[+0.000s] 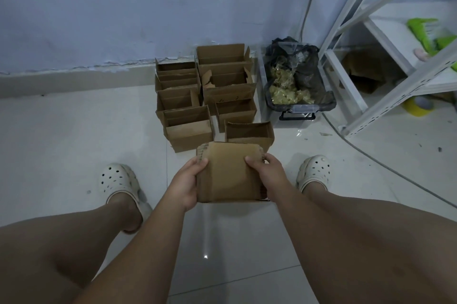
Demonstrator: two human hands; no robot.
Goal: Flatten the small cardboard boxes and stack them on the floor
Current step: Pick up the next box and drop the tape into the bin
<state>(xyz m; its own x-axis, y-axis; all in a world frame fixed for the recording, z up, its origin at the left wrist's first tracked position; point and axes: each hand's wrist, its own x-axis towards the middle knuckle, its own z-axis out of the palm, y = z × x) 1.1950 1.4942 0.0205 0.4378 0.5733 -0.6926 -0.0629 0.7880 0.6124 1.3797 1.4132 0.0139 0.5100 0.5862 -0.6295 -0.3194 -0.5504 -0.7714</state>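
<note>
A stack of flattened brown cardboard boxes (230, 172) sits between my feet, its layered edges showing at the far corners. My left hand (189, 181) grips its left side with the thumb on top. My right hand (265, 170) grips its right side the same way. Just beyond the stack stands an open small box (249, 134). Several more open small boxes (205, 88) stand in two rows running back to the wall.
A dark bin (299, 81) lined with a black bag and holding yellowish scraps stands right of the boxes. A white metal shelf frame (385, 86) fills the right side. A cable (385, 167) runs across the pale tile floor. My white clogs (118, 180) flank the stack.
</note>
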